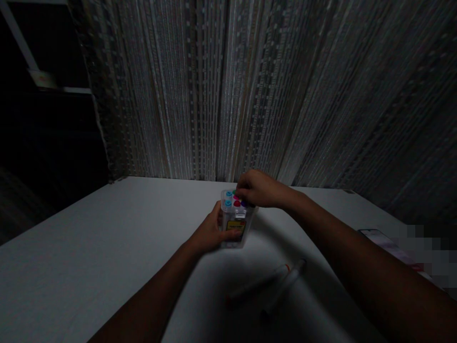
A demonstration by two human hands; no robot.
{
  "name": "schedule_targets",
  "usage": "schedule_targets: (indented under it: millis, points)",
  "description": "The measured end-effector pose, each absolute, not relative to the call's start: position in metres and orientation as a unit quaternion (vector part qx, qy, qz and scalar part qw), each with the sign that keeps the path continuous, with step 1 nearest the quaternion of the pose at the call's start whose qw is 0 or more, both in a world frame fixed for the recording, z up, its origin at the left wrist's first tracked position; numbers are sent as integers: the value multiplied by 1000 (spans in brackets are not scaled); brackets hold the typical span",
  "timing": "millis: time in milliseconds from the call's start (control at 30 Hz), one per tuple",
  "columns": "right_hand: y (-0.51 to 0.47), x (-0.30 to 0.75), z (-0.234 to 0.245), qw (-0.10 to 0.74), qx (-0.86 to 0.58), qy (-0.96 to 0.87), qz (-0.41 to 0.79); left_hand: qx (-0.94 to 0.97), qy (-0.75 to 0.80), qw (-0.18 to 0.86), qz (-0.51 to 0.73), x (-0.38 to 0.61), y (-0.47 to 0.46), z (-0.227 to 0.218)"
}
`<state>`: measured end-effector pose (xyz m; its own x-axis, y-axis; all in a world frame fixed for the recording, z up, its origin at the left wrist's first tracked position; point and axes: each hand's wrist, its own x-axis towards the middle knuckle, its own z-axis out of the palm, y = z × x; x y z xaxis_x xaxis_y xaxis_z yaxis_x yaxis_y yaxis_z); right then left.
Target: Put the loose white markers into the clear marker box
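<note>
Closest to the camera, my right forearm [357, 262] is covering the lower right part of the view, and at its far end my right hand [255, 189] is hanging over the top of one clear case [238, 216]. The case is standing about upright on the table [107, 238], its long axis is pointing up, and coloured ends [236, 204] are showing in its upper part. From my right fingertips, the case is lying downward and a little to the left, so these fingers are pointing down and leftward over its top. Thumb and finger of this hand are sitting close together beside a green end [234, 192], but I cannot tell if they are pinching something, because the hand itself is hiding it. My left hand [214, 233] is clasping the case lower, from the left side: the thumb is lying across the front, over the yellow label [235, 224], and the other fingers are going round the side, partly hidden. One orange pen [257, 284] and one dark pen [284, 288] are lying on the table on my side of the case, more to the right; their long axes are running from near left to far right, and my left hand is being the nearer one to them.
</note>
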<state>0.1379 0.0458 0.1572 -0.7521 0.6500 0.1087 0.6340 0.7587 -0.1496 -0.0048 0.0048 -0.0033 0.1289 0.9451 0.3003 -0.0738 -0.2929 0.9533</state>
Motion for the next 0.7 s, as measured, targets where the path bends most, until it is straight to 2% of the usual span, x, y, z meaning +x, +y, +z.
schedule_targets:
  millis: [700]
  points:
    - [58, 158, 163, 124, -317, -931, 135, 575, 379, 479, 544, -5, 5, -4]
